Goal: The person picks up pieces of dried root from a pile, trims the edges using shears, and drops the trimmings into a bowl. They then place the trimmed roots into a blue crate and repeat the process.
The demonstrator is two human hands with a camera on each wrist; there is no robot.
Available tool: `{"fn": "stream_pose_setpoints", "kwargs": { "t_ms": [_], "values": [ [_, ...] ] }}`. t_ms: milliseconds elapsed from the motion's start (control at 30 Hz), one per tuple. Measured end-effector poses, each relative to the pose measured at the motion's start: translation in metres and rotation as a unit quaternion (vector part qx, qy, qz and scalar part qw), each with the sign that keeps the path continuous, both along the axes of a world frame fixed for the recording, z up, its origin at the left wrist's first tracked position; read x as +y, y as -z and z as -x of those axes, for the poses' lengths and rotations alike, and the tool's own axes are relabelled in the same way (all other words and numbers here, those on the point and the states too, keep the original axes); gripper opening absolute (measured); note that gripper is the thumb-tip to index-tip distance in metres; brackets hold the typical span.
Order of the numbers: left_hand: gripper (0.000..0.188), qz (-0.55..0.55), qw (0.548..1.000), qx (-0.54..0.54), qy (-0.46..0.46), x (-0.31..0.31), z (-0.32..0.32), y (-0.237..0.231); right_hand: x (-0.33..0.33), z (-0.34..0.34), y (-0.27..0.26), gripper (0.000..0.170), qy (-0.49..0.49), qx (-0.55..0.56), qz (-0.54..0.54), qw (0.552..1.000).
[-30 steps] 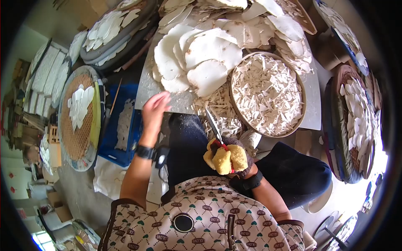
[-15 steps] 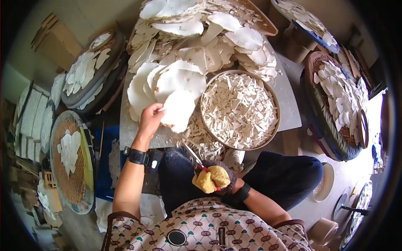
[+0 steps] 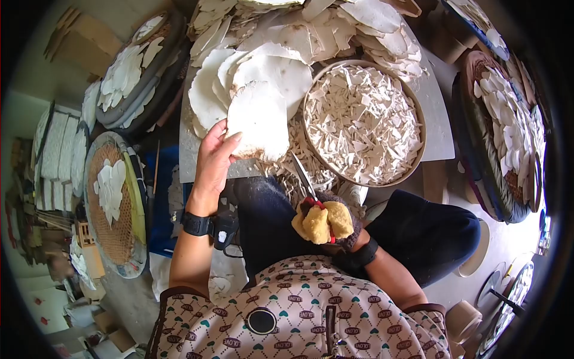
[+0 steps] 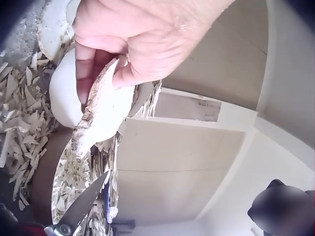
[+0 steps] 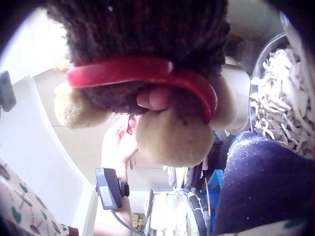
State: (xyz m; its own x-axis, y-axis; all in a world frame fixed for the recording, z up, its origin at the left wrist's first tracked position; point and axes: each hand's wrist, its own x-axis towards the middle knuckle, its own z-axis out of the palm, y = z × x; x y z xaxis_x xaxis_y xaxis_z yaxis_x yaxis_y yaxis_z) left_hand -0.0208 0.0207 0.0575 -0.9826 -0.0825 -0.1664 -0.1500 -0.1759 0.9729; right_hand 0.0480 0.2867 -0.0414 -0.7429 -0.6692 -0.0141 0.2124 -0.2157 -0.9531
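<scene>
My left hand (image 3: 214, 155) pinches a thin, flat white slice (image 3: 260, 119) by its lower left side, thumb on top and fingers beneath. In the left wrist view the slice (image 4: 106, 105) is seen almost edge-on, with a rough brownish rim. My right hand (image 3: 326, 222) wears a dark knit glove with thick yellow pads (image 5: 174, 137) on it. It grips red-handled scissors (image 3: 305, 176), whose blades point up and left, just below the slice. In the right wrist view the red handles (image 5: 123, 70) loop around the gloved fingers.
A round tray (image 3: 423, 128) full of white trimmings stands on the grey table (image 3: 439, 134). Large white slices (image 3: 209, 90) are heaped behind the held one. More scraps (image 3: 314, 173) lie at the front edge, above my knees. Round racks with slices (image 3: 110, 191) flank the table, with a blue crate (image 3: 158, 221) at left.
A second ago my left hand was empty near the table's left front; it has since picked up a slice from the pile and turned it upright above the edge. The right hand keeps the scissors.
</scene>
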Motion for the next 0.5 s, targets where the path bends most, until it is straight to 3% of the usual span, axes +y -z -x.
{"fn": "stream_pose_setpoints", "kwargs": {
  "t_ms": [67, 167, 200, 300, 333, 367, 433, 500],
  "values": [
    [0.038, 0.012, 1.000, -0.004, -0.001, 0.001, -0.002, 0.003, 0.000, 0.001, -0.002, 0.048, -0.008, 0.002, 0.010, 1.000],
    [0.039, -0.013, 1.000, -0.013, 0.006, 0.002, -0.006, 0.005, 0.001, -0.003, 0.017, 0.045, -0.001, -0.170, 0.101, 0.980],
    [0.038, -0.022, 1.000, -0.012, 0.011, 0.003, -0.008, 0.006, -0.001, -0.004, 0.023, 0.041, 0.001, -0.342, 0.229, 0.911],
    [0.034, -0.033, 0.999, 0.002, 0.014, 0.004, -0.012, 0.012, -0.001, -0.006, 0.033, 0.038, 0.011, -0.178, 0.186, 0.966],
    [0.030, -0.025, 1.000, 0.015, 0.007, 0.003, -0.014, 0.016, -0.003, -0.007, 0.032, 0.038, 0.024, -0.284, 0.290, 0.914],
    [0.028, -0.017, 0.999, 0.028, -0.001, 0.002, -0.015, 0.019, -0.003, -0.009, 0.035, 0.037, 0.034, -0.247, 0.280, 0.927],
    [0.023, 0.149, 0.978, 0.147, -0.004, 0.000, -0.017, 0.020, -0.004, -0.009, 0.037, 0.036, 0.052, -0.170, 0.257, 0.950],
    [0.024, 0.287, 0.927, 0.241, -0.018, 0.002, -0.018, 0.019, -0.004, -0.008, 0.028, 0.031, 0.072, -0.175, 0.211, 0.959]
  ]
}}
